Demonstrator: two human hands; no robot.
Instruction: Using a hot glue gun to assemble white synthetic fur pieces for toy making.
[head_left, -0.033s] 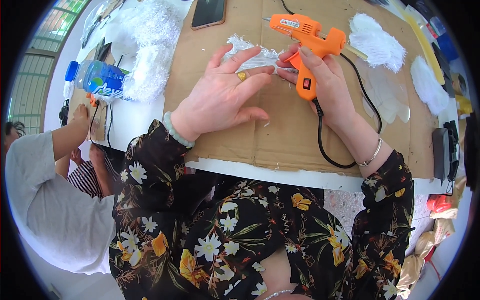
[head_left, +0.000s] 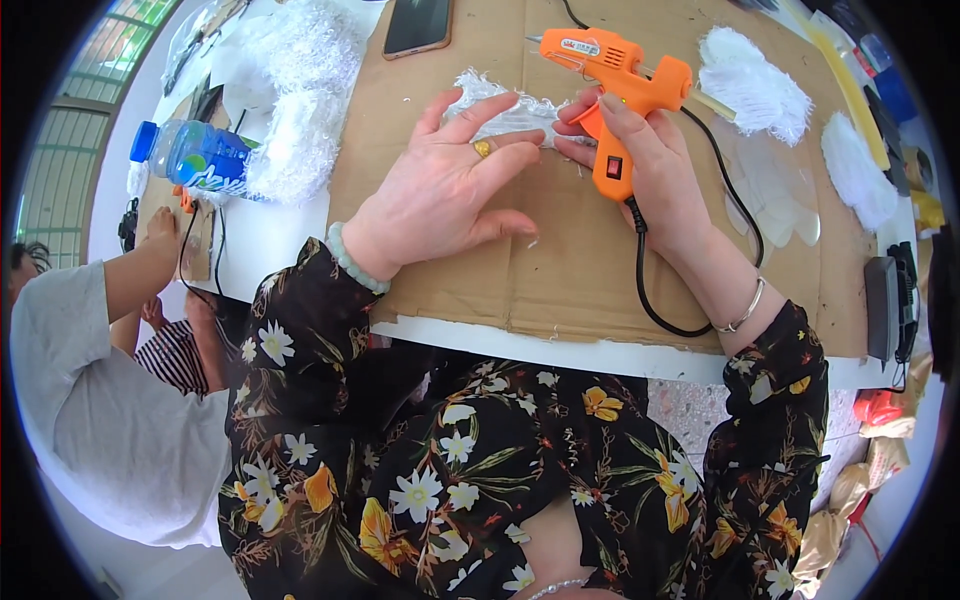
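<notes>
My right hand (head_left: 655, 165) is closed around an orange hot glue gun (head_left: 618, 85), its nozzle pointing left. A glue stick (head_left: 712, 104) juts from its back end, and a black cord (head_left: 645, 265) runs down from the handle. My left hand (head_left: 455, 185) is held over the cardboard with fingers spread and nothing in them. Just beyond both hands lies a white fringed fabric piece (head_left: 495, 112), partly hidden behind my fingers. Farther right are two more fluffy white pieces (head_left: 750, 85), with clear plastic sheet pieces (head_left: 775, 185) nearer me.
Cardboard (head_left: 430, 300) covers the white table. A phone (head_left: 418, 25) lies at the back. On the left are a blue-capped bottle (head_left: 195, 155) and a heap of white fringe (head_left: 305, 100). Beside me sits a co-worker in a grey shirt (head_left: 120, 400). A dark grey box-shaped object (head_left: 882, 305) stands at the right edge.
My left hand has shifted very slightly, its fingers drawing a little to the left. The glue gun and my right hand stay where they were.
</notes>
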